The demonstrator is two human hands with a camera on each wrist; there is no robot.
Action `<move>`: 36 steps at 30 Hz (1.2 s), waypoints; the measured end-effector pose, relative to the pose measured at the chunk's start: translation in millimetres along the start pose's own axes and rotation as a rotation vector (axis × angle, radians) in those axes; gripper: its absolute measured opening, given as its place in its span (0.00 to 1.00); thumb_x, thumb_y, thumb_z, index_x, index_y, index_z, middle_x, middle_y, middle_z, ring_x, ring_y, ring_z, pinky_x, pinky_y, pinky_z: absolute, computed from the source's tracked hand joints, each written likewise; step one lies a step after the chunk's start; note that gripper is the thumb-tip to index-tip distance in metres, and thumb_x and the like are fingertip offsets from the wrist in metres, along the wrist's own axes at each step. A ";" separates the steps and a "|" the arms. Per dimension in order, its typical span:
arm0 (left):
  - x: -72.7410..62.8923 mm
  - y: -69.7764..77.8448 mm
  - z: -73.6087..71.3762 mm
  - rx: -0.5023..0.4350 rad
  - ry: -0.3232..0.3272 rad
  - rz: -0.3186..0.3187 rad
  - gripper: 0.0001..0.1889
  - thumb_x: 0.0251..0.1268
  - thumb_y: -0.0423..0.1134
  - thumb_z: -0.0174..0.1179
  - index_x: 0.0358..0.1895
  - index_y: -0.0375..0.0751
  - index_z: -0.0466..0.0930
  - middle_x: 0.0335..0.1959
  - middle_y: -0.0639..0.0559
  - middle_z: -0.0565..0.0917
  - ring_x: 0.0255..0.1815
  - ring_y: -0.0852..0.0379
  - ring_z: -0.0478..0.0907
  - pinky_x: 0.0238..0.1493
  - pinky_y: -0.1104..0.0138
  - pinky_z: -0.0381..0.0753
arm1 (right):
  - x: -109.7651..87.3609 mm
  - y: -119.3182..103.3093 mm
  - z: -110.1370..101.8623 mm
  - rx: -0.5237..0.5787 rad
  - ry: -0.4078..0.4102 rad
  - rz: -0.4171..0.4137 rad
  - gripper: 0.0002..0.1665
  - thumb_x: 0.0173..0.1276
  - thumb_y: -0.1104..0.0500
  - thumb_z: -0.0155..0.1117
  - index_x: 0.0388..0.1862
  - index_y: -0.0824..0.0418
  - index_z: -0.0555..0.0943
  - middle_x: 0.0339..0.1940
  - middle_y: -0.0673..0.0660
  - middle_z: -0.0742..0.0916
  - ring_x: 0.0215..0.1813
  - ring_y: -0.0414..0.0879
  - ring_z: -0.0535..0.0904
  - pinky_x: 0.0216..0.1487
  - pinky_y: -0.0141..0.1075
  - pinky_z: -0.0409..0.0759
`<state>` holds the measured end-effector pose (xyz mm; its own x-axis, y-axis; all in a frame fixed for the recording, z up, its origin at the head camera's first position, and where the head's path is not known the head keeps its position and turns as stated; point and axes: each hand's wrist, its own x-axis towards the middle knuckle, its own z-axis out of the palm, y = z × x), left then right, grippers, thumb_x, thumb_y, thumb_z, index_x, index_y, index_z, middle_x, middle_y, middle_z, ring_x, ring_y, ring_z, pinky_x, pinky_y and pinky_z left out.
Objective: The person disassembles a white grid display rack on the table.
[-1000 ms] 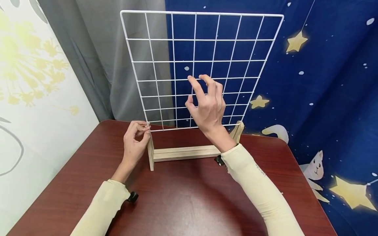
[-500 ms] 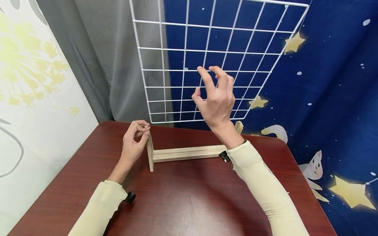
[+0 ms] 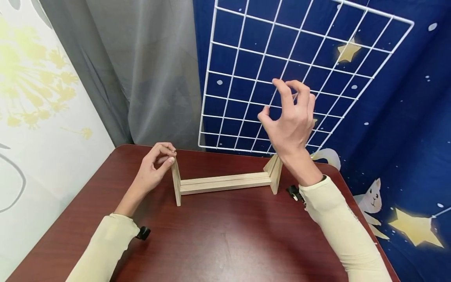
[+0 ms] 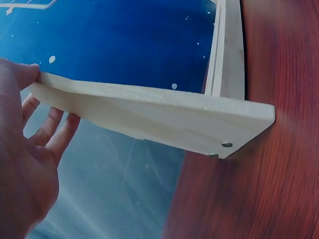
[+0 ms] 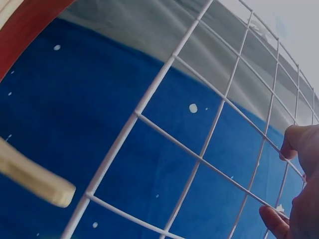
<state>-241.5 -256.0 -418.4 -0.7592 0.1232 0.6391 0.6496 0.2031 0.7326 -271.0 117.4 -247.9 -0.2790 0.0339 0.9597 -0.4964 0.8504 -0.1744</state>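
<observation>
My right hand (image 3: 292, 121) holds a white wire grid panel (image 3: 208, 71) raised above the back of the table, its fingertips and thumb hooked at the wires near the middle. The panel is tilted, its right side higher. In the right wrist view, the thumb and a finger lie against the wires, with a pale wooden tip (image 5: 40, 179) near the panel's edge. A wooden stand (image 3: 225, 184) has a crossbar between two uprights. My left hand (image 3: 150, 164) pinches the top of the left upright (image 4: 149, 114), thumb on one side and fingers on the other. Screw heads (image 4: 227, 144) show at its lower end.
The stand is on a dark red wooden table (image 3: 218, 235). Behind hang a grey curtain (image 3: 162, 78) and a blue curtain (image 3: 398, 117) with stars. A white wall (image 3: 35, 164) with yellow prints is at the left.
The grid panel, held by my right hand, has lifted off the stand, moved right and tilted. My left hand stays on the left upright.
</observation>
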 end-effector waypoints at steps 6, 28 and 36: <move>-3.8 4.2 -9.6 -0.005 -0.053 0.006 0.09 0.69 0.18 0.61 0.47 0.30 0.81 0.55 0.34 0.76 0.58 0.57 0.80 0.61 0.75 0.85 | -9.7 26.9 -13.5 -0.026 -0.067 0.055 0.33 0.60 0.54 0.69 0.68 0.43 0.81 0.63 0.60 0.81 0.52 0.60 0.76 0.37 0.53 0.81; -33.6 33.0 -28.1 -0.015 -0.089 0.058 0.18 0.54 0.13 0.69 0.44 0.35 0.86 0.50 0.38 0.79 0.50 0.57 0.82 0.54 0.73 0.88 | -64.8 104.6 -37.8 -0.074 -0.379 0.215 0.38 0.52 0.53 0.73 0.66 0.45 0.82 0.61 0.64 0.82 0.55 0.66 0.81 0.47 0.63 0.80; -46.2 47.0 -31.3 0.088 -0.084 0.086 0.22 0.48 0.14 0.74 0.42 0.41 0.88 0.48 0.44 0.81 0.43 0.61 0.85 0.47 0.76 0.88 | -84.3 114.9 -44.2 -0.113 -0.474 0.237 0.38 0.52 0.53 0.73 0.66 0.48 0.81 0.62 0.64 0.81 0.53 0.66 0.80 0.42 0.63 0.79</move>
<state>-174.7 -282.6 -406.2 -0.7038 0.2237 0.6743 0.7094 0.2725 0.6500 -268.2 235.5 -339.1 -0.7261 0.0136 0.6874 -0.2901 0.9004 -0.3242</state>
